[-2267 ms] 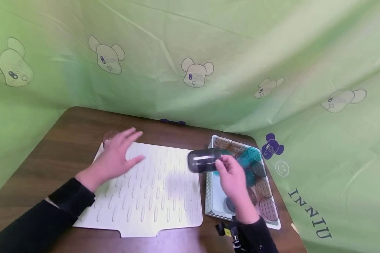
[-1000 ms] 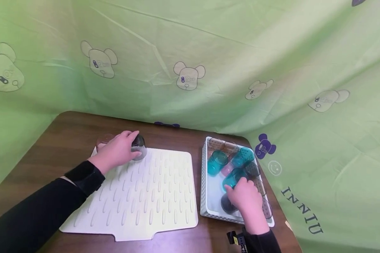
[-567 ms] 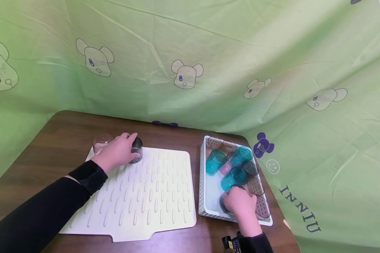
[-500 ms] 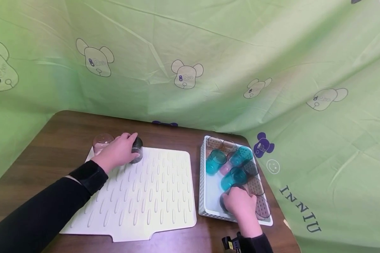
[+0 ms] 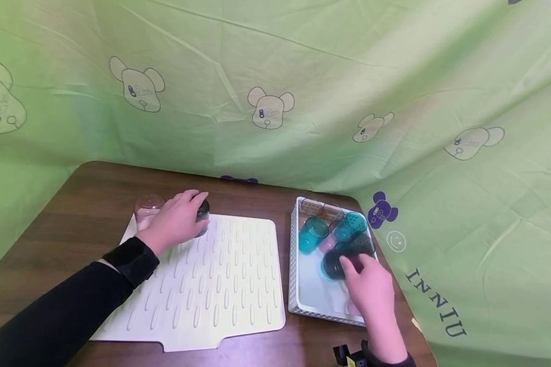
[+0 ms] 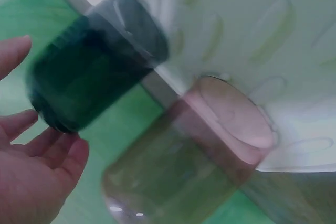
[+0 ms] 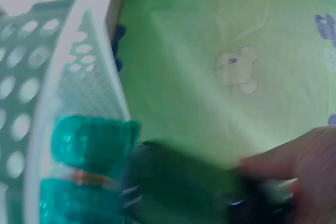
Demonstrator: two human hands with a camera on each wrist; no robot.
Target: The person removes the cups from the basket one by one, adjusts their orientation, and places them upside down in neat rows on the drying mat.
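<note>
The left hand [image 5: 176, 221] is resting over a dark smoky cup [image 5: 202, 216] that is standing upside down at the far left corner of the pale drying mat [image 5: 211, 285]. In the left wrist view the fingers [image 6: 31, 156] are lying nearly straight and loosely spread beside the cup [image 6: 94, 61], its flat base pointing away from the mat; whether they are touching it I cannot tell, but they are not curling round it. Just beside this cup, at the mat's very corner, a clear pinkish cup [image 5: 147, 209] is also standing mouth down, apart from the hand.

The right hand [image 5: 369, 288] is hovering over the white perforated basket [image 5: 295, 275] at the right end of the brown desk [image 5: 82, 204], its fingers curling round a second dark translucent cup [image 5: 337, 262]. That cup is lying tilted on its side above the basket's contents, its mouth turned leftward, sitting just ahead of the fingertips. In the blurred right wrist view the dark cup [image 7: 184, 187] is pressing against a teal cup [image 7: 89, 145] by the basket wall.

Other teal cups [image 5: 309, 234] and brownish dotted ones [image 5: 321, 208] are crowding the far part of the basket. A green cloth printed with bear faces [image 5: 271, 109] is hanging behind the desk.
</note>
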